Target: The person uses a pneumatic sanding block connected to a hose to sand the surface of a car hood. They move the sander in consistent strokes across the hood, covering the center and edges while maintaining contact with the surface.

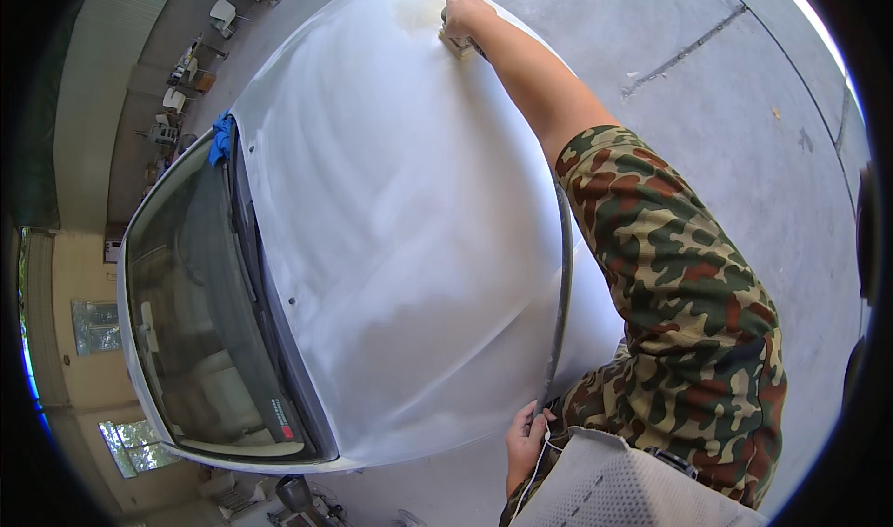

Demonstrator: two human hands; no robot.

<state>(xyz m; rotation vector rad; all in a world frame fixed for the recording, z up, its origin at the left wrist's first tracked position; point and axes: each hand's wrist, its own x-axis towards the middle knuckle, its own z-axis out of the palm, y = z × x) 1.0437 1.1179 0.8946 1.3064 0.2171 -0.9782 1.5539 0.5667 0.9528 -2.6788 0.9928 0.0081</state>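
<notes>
My right hand [470, 17] is stretched to the far end of a white car hood [400, 211], with its fingers wrapped round a sander [458, 45]. The sander rests on the hood near its edge and is partly hidden by the hand. Behind my right arm a dark hose [565, 276] comes into sight and runs down along the hood's edge. My left hand [526, 443] is low in the view, closed round that hose, with a thin white cord [537, 471] beside it. The hood's surface shows cloudy, dull patches.
The car's windshield [205, 313] lies to the left, with a blue cloth [221, 139] at its far corner. White chairs [223, 15] and machines [163, 133] stand along the wall. Grey concrete floor [707, 108] spreads to the right. A side mirror [294, 493] sticks out below.
</notes>
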